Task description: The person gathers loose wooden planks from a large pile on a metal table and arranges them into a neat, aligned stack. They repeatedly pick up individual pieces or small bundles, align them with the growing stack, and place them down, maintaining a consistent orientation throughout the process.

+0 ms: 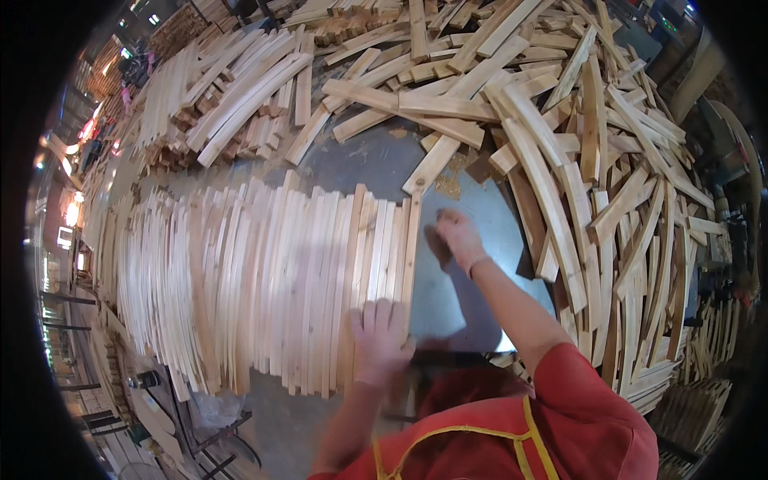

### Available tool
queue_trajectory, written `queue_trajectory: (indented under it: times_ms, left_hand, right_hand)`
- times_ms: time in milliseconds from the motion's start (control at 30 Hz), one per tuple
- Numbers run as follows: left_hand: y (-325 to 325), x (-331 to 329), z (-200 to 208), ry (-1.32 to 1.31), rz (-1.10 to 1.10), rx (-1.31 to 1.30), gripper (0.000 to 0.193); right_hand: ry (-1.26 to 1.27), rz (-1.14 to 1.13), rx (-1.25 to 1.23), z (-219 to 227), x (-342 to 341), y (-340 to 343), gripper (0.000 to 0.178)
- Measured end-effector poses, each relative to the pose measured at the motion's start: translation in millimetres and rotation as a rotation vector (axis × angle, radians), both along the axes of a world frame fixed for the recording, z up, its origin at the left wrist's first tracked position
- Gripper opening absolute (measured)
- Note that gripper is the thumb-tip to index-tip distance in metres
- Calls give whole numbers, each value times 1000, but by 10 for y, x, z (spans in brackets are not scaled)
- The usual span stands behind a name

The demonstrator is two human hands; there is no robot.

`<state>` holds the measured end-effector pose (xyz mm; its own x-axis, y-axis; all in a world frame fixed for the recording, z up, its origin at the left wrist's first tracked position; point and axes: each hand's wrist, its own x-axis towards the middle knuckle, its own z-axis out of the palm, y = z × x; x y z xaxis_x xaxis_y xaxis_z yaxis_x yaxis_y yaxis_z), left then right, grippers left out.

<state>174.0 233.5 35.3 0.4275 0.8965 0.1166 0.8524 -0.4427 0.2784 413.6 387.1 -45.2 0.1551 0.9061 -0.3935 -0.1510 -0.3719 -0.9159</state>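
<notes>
Wooden strips (296,280), left hand (380,340) on edge, right hand (459,237) over open tabletop (438,308)

Bright lights (72,214) (some reddish) at left

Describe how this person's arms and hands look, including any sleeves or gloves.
The left hand and right hand wear no gloves, and both forearms are bare. A short red sleeve covers the upper right arm; the left sleeve is barely in view.
</notes>
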Motion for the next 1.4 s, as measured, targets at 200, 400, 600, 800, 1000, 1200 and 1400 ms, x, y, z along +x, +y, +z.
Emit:
queue_trajectory:
  times_ms: [200, 400, 600, 800, 1000, 1200, 1400]
  left_hand:
    - [84, 96, -7, 73, 11, -15, 61]
    - [11, 95, -37, 133, 38, -13, 65]
    - [-116, -37, -128, 86, 14, 2, 72]
    - [-181, -205, -412, 114, -76, 88, 69]
    - [-220, -203, -430, 121, -147, 55, 79]
    - [-306, -95, -310, 184, -104, 1, 87]
    - [-329, 151, -47, 291, -10, -38, 80]
  right_hand:
    - [112, -522, -31, -62, 326, 1757, 23]
    - [334, -444, 16, 930, 476, 2285, 28]
    - [198, -71, 70, 1136, 355, 187, 25]
    - [-374, 278, -71, 631, -402, -1948, 75]
    - [-419, 739, 123, 478, -383, -1944, 49]
    - [-1536, 86, 82, 878, 1009, -1244, 64]
    - [-1491, 100, -221, 885, 1640, -746, 65]
